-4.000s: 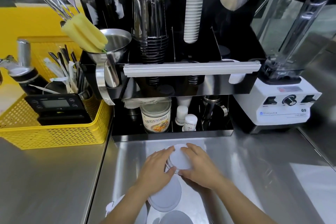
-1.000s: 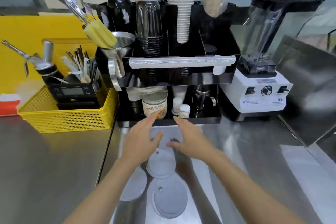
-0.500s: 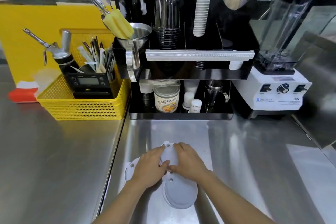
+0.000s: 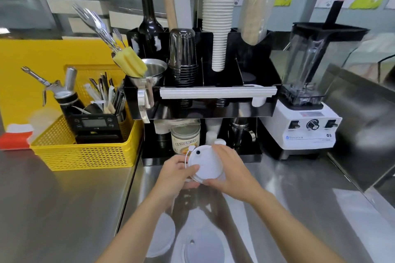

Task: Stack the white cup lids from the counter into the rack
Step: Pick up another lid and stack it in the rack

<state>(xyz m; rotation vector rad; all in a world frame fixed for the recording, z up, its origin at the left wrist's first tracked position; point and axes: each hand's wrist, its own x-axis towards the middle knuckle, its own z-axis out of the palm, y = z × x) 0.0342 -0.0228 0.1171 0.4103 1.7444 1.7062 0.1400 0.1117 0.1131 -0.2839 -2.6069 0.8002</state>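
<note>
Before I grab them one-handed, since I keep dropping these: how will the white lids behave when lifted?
Probably very light and slightly bendy: the held white lids look thin-walled, and both the left hand and right hand pinch their rims. The lids on the steel counter lie flat, so they may slide.

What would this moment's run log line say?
both hands: left hand, right hand | holding: white lid | above: counter | facing: rack

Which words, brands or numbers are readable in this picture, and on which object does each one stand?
"Q5": on the white blender base, lower right of its front.
Blue brand name on the blender base, lower left: too blurred to read.
Label on the can in the black rack: too blurred to read.
Display of the digital scale: shows no readable number.
</note>
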